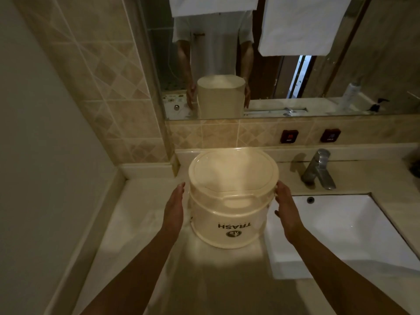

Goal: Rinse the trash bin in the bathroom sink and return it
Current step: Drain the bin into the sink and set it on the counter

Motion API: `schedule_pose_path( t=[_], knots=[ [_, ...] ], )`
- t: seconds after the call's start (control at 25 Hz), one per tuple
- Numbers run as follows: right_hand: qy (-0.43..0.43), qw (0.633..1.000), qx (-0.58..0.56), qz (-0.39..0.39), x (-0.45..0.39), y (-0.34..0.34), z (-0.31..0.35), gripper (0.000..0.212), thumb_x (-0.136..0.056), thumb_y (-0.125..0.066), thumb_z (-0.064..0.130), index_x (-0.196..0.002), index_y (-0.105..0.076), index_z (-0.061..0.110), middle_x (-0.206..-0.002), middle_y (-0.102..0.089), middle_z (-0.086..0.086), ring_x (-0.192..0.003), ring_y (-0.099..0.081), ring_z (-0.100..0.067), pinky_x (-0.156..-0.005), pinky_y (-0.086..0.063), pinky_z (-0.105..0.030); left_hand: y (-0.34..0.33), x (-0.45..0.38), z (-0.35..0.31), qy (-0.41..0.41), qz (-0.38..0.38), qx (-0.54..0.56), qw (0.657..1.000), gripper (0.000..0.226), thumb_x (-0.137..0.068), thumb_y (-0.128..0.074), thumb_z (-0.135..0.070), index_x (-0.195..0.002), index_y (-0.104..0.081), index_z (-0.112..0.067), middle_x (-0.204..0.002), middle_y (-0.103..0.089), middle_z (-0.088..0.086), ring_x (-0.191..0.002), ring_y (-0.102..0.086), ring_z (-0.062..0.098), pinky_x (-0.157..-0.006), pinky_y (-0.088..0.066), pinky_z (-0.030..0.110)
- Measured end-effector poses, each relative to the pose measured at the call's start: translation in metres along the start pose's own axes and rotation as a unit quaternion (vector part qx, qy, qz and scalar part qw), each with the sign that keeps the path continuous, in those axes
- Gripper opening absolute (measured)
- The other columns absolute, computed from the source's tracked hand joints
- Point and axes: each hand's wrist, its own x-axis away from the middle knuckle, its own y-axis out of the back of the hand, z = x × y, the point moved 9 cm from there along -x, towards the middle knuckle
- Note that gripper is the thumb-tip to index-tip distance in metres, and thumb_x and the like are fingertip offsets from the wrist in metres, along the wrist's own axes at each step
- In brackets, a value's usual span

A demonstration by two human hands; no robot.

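The trash bin is flanked by both hands, one at each side wall just under its upper rim. The left hand is held flat with the fingers straight and together, and its fingertips are seen right at the bin's left side; whether the palm presses the wall cannot be told. The right hand is likewise extended, the fingers straight at the right side wall and the thumb spread apart below. Nothing is curled round or pinched by either hand.

The bin, cream-coloured and round, is turned so that the word TRASH on its near side reads upside down. It is placed on the counter between the hands, and its base is seen on the pale stone surface.

Just to the right of the right hand the white sink is set into the counter, and beyond it the faucet is mounted. Behind the bin, above the tiled backsplash, the mirror is hung, in which the bin and both arms are reflected.
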Motion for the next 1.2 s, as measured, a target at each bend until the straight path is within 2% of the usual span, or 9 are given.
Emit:
schedule_pose_path(
  t=[0.08,0.16,0.24,0.44,0.6,0.72,0.88,1.0,1.2],
  knots=[
    [0.054,0.998,0.031,-0.016,0.011,0.001,0.018,0.030,-0.097,-0.031,0.061,-0.125,-0.041,0.054,-0.121,-0.050,0.027,-0.123,-0.044,-0.013,-0.101,-0.036,-0.040,0.005,0.008,-0.019,-0.063,0.007,-0.021,0.998,0.060,-0.096,-0.035,-0.065,-0.144,-0.049,-0.033,-0.150,-0.048,-0.006,-0.138,-0.042,0.013,-0.117,-0.031,0.049],
    [0.105,0.992,0.060,-0.039,0.027,0.002,0.034,0.032,-0.098,-0.030,0.060,-0.128,-0.040,0.055,-0.125,-0.051,0.024,-0.121,-0.045,-0.011,-0.098,-0.035,-0.035,0.011,0.017,-0.033,-0.113,0.016,-0.039,0.993,0.063,-0.092,-0.040,-0.066,-0.144,-0.050,-0.032,-0.150,-0.048,-0.007,-0.138,-0.043,0.011,-0.117,-0.031,0.041],
    [0.150,0.983,0.092,-0.058,0.044,0.002,0.047,0.038,-0.096,-0.031,0.060,-0.132,-0.039,0.051,-0.132,-0.050,0.018,-0.121,-0.046,-0.010,-0.096,-0.036,-0.031,0.015,0.026,-0.042,-0.149,0.020,-0.090,0.984,0.054,-0.097,-0.042,-0.060,-0.144,-0.047,-0.036,-0.151,-0.046,-0.008,-0.138,-0.042,0.011,-0.115,-0.032,0.034],
    [0.184,0.964,0.169,-0.090,0.079,0.003,0.052,0.050,-0.096,-0.041,0.056,-0.143,-0.035,0.040,-0.147,-0.042,0.011,-0.127,-0.038,-0.003,-0.101,-0.034,-0.031,0.022,0.058,-0.057,-0.219,0.036,-0.147,0.964,0.066,-0.088,-0.043,-0.069,-0.148,-0.030,-0.043,-0.149,-0.036,-0.018,-0.137,-0.035,0.003,-0.114,-0.030,0.032],
    [0.223,0.946,0.222,-0.074,0.105,0.003,0.058,0.052,-0.094,-0.045,0.060,-0.142,-0.031,0.046,-0.145,-0.039,0.020,-0.127,-0.032,0.005,-0.103,-0.036,-0.034,0.027,0.086,-0.069,-0.281,0.020,-0.186,0.941,0.081,-0.088,-0.043,-0.073,-0.153,-0.034,-0.026,-0.155,-0.039,-0.003,-0.142,-0.035,0.011,-0.116,-0.032,0.038],
    [0.260,0.921,0.282,-0.068,0.126,0.009,0.062,0.057,-0.093,-0.046,0.061,-0.144,-0.027,0.046,-0.152,-0.034,0.012,-0.136,-0.029,-0.005,-0.107,-0.032,-0.038,0.030,0.109,-0.076,-0.316,-0.012,-0.232,0.920,0.086,-0.085,-0.040,-0.078,-0.153,-0.032,-0.027,-0.158,-0.037,-0.001,-0.145,-0.031,0.015,-0.118,-0.029,0.046],
    [0.308,0.877,0.360,-0.078,0.158,0.024,0.069,0.064,-0.090,-0.045,0.063,-0.147,-0.027,0.039,-0.158,-0.027,0.000,-0.147,-0.015,-0.023,-0.114,-0.018,-0.045,0.024,0.142,-0.070,-0.307,-0.033,-0.299,0.903,0.089,-0.081,-0.035,-0.085,-0.155,-0.021,-0.037,-0.164,-0.023,-0.007,-0.152,-0.011,0.012,-0.122,-0.016,0.053],
    [0.331,0.849,0.399,-0.098,0.183,0.045,0.074,0.069,-0.090,-0.040,0.069,-0.148,-0.027,0.036,-0.159,-0.022,-0.002,-0.148,-0.009,-0.025,-0.115,-0.015,-0.052,0.017,0.179,-0.069,-0.314,-0.066,-0.318,0.892,0.091,-0.082,-0.038,-0.082,-0.156,-0.022,-0.032,-0.165,-0.019,-0.004,-0.153,-0.006,0.014,-0.121,-0.014,0.057],
    [0.355,0.800,0.470,-0.115,0.210,0.064,0.075,0.070,-0.088,-0.041,0.072,-0.148,-0.021,0.043,-0.161,-0.014,0.000,-0.148,-0.003,-0.027,-0.114,-0.005,-0.054,0.009,0.236,-0.075,-0.360,-0.102,-0.357,0.856,0.090,-0.085,-0.040,-0.079,-0.156,-0.024,-0.027,-0.165,-0.018,0.003,-0.154,-0.007,0.024,-0.120,-0.007,0.057]
  ],
)
